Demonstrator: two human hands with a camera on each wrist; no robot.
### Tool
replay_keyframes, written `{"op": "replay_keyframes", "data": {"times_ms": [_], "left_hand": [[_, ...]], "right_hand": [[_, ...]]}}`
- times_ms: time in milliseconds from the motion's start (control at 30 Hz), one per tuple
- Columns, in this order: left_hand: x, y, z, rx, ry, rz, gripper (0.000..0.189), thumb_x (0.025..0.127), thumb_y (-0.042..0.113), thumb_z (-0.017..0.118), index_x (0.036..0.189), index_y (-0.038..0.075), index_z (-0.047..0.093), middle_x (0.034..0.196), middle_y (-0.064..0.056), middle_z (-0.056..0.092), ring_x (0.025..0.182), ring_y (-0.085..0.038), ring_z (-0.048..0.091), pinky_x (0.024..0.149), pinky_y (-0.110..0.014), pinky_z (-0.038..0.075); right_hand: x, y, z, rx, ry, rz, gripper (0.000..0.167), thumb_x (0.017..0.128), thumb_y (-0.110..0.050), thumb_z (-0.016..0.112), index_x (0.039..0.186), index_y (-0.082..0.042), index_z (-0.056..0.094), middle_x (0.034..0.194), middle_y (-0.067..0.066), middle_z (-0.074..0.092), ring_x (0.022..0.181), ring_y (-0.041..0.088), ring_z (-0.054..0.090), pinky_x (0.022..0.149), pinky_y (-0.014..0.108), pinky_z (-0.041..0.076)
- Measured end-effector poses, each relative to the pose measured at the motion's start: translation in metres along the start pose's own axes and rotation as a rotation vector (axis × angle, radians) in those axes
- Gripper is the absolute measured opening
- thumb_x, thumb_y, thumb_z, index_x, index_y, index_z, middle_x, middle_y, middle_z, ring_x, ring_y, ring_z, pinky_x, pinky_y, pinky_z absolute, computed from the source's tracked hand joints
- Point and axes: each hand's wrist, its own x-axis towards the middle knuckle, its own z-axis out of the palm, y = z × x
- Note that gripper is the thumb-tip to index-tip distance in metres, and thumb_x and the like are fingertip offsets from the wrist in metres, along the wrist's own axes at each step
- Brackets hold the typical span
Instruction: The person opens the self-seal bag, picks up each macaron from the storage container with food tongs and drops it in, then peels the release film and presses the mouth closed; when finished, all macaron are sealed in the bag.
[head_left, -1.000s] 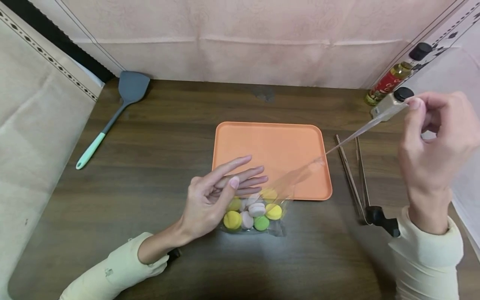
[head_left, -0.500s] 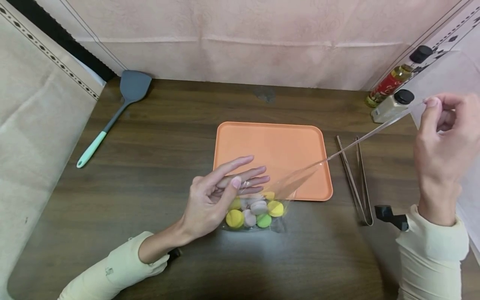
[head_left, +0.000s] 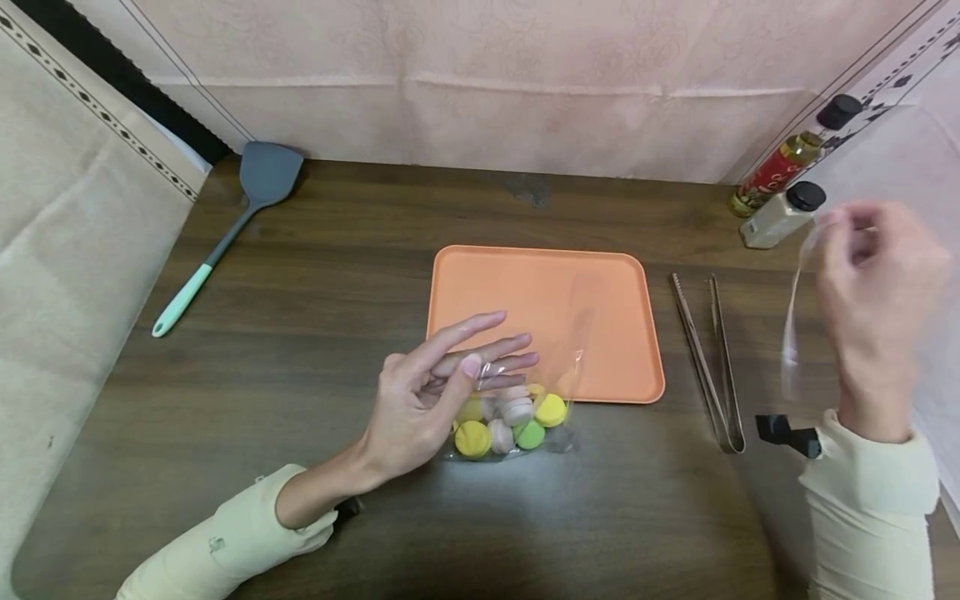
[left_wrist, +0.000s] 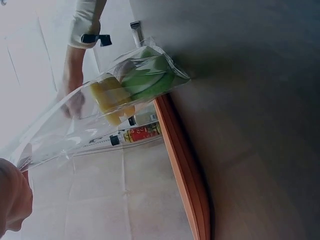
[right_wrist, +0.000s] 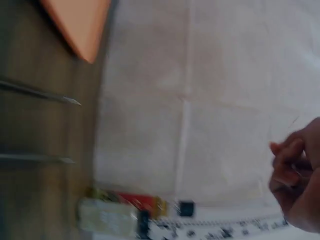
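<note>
My left hand (head_left: 423,387) holds a clear plastic bag (left_wrist: 55,135) between its thumb and outstretched fingers. Inside the bag are several yellow, green and pale lilac macarons (head_left: 517,411). The bag's loose top overlaps the near part of the orange tray (head_left: 540,283) in the head view. At the right, my raised right hand (head_left: 877,308) pinches a thin strip of clear plastic (head_left: 791,342) that hangs down, apart from the bag. The right wrist view shows that hand's fingers curled, with the strip hardly visible.
Metal tongs (head_left: 708,367) lie right of the tray. At the back right are a bottle with a red label (head_left: 776,171) and a black-capped jar (head_left: 772,221). A grey spatula (head_left: 266,175) with a mint handle lies at the left. Cloth walls (head_left: 465,100) border the table.
The plastic strip stretched between the bag and my right hand has come away and now hangs from that hand. My right hand first moved right, then slightly back. My left hand stayed put.
</note>
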Motion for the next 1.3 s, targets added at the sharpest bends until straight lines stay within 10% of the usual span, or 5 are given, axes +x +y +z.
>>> {"op": "replay_keyframes", "data": {"times_ms": [267, 433, 667, 1067, 1300], "left_hand": [[-0.001, -0.001, 0.001, -0.020, -0.001, -0.016, 0.037, 0.110, -0.014, 0.044, 0.145, -0.027, 0.044, 0.132, -0.047, 0.063, 0.124, -0.035, 0.075, 0.086, -0.056, 0.064], [-0.002, 0.000, -0.001, -0.017, 0.001, -0.029, 0.037, 0.110, -0.015, 0.043, 0.146, -0.026, 0.043, 0.133, -0.047, 0.062, 0.124, -0.034, 0.075, 0.084, -0.061, 0.063], [-0.002, -0.003, -0.002, 0.028, -0.004, -0.050, 0.037, 0.112, -0.012, 0.044, 0.147, -0.023, 0.045, 0.133, -0.043, 0.065, 0.123, -0.037, 0.075, 0.083, -0.060, 0.063], [-0.001, -0.005, -0.001, 0.056, 0.000, -0.071, 0.038, 0.111, -0.013, 0.045, 0.148, -0.020, 0.047, 0.133, -0.040, 0.067, 0.122, -0.038, 0.075, 0.085, -0.053, 0.065], [-0.001, -0.004, -0.002, 0.074, 0.002, -0.070, 0.037, 0.111, -0.012, 0.045, 0.148, -0.019, 0.048, 0.132, -0.039, 0.068, 0.121, -0.039, 0.076, 0.081, -0.057, 0.064]], "right_hand": [[-0.028, 0.023, 0.038, -0.076, -0.503, -0.397, 0.007, 0.097, 0.004, 0.070, 0.100, 0.005, 0.076, 0.080, 0.014, 0.070, 0.067, 0.008, 0.052, 0.065, 0.025, 0.041], [-0.028, 0.037, 0.060, -0.158, -0.675, -0.509, 0.005, 0.097, 0.003, 0.070, 0.099, 0.000, 0.074, 0.081, 0.009, 0.069, 0.065, 0.022, 0.057, 0.056, 0.050, 0.048], [-0.017, 0.052, 0.073, -0.216, -0.811, -0.561, 0.007, 0.098, 0.002, 0.072, 0.096, -0.005, 0.074, 0.085, 0.007, 0.072, 0.065, 0.020, 0.059, 0.055, 0.050, 0.049], [-0.003, 0.052, 0.081, -0.204, -0.780, -0.463, 0.011, 0.106, -0.007, 0.072, 0.110, 0.000, 0.079, 0.099, 0.018, 0.078, 0.072, 0.028, 0.068, 0.063, 0.055, 0.054], [-0.024, -0.008, 0.072, 0.315, -0.878, -0.068, 0.028, 0.115, -0.019, 0.060, 0.135, -0.005, 0.074, 0.109, 0.008, 0.080, 0.084, 0.011, 0.069, 0.068, 0.021, 0.050]]}}
